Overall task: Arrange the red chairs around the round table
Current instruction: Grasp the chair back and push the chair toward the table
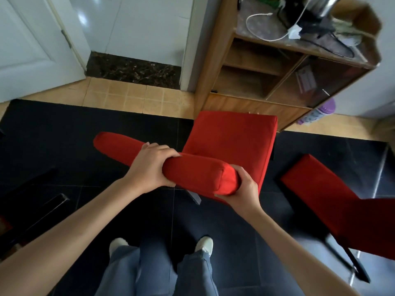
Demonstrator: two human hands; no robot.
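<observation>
Left hand and right hand curled round red chair backrest, second red chair at dark floor's right edge

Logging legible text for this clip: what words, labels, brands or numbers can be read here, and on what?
None can be read.
White tag behind the wooden cabinet's glass door: print too blurred to read.
Purple bottle beside the cabinet: patterned label, no letters legible.
Red chair gripped by left hand and right hand: no text visible.
</observation>
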